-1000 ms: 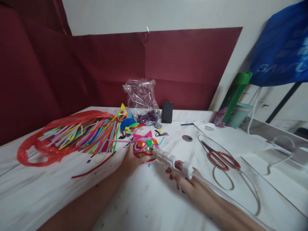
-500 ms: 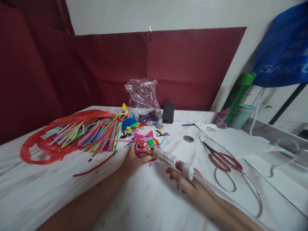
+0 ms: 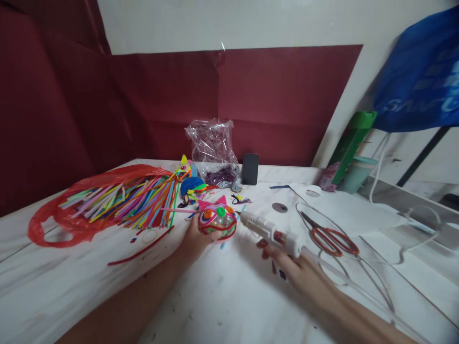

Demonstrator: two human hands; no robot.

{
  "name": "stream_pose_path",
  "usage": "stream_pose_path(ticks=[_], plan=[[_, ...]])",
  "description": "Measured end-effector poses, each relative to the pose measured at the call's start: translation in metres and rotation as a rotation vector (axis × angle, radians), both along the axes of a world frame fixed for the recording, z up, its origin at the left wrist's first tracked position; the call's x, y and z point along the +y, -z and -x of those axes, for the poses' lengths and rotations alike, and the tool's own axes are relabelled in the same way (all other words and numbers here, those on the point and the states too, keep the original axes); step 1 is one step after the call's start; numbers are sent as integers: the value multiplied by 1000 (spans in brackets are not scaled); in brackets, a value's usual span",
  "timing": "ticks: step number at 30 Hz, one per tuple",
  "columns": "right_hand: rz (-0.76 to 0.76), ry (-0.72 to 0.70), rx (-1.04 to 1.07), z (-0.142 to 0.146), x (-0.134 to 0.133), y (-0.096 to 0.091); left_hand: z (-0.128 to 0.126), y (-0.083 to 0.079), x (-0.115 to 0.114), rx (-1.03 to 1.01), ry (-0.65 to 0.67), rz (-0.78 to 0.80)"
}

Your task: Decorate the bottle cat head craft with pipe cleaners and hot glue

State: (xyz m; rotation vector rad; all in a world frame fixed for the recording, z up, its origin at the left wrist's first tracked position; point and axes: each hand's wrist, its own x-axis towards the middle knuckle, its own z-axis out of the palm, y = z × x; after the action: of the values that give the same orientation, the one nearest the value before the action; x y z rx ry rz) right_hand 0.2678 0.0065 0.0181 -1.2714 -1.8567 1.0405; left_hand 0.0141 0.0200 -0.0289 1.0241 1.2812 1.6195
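Glue gun [image 3: 261, 225] farther away; toy [image 3: 221, 221] unmoved

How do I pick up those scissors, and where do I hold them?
By the reddish handle loops, I'd say, coming from the near right side. The scissors lie flat, with the loops toward the near right and the dark pointed blades aimed far left.

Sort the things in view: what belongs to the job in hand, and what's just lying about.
In hand: decorated eared head, held in the left hand; glue gun, held in the right hand.
Lying about, apparently: scissors; phone; red plastic bag.
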Motion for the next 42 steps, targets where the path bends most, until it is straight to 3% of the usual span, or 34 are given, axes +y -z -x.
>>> stream_pose_path(ticks=[3, 5, 7, 10, 15, 19, 22, 25, 28, 33, 42], plan=[[-98, 112, -144, -15, 26, 0, 5, -2, 0, -49, 31, 24], [-271, 135, -330, -23, 44, 4, 8, -4, -1, -85, 22, 2], [-323, 167, -549, -26, 57, 10, 10, -7, -1, -108, -1, -7], [-381, 173, -735, -20, 63, 19, 10, -10, -2, -117, -10, -39], [-400, 131, -813, -5, 57, 26, 7, -12, -6, -72, -29, -50], [-413, 78, -788, -8, 51, 22, 5, -9, -6, -6, -121, 7], [-541, 37, -707, -9, 47, 15, 3, -10, -7, 51, -175, 28], [-664, -77, -447, 4, 40, 8, -2, -14, -11, 156, -244, -2], [-611, -188, -153, 32, 30, 3, -6, -15, -13, 256, -304, -57], [-438, -56, 104, 80, 23, 2, -6, -14, -14, 379, -389, -136], [-425, 17, 51, 98, 26, 8, -7, -14, -16, 547, -454, -201]])
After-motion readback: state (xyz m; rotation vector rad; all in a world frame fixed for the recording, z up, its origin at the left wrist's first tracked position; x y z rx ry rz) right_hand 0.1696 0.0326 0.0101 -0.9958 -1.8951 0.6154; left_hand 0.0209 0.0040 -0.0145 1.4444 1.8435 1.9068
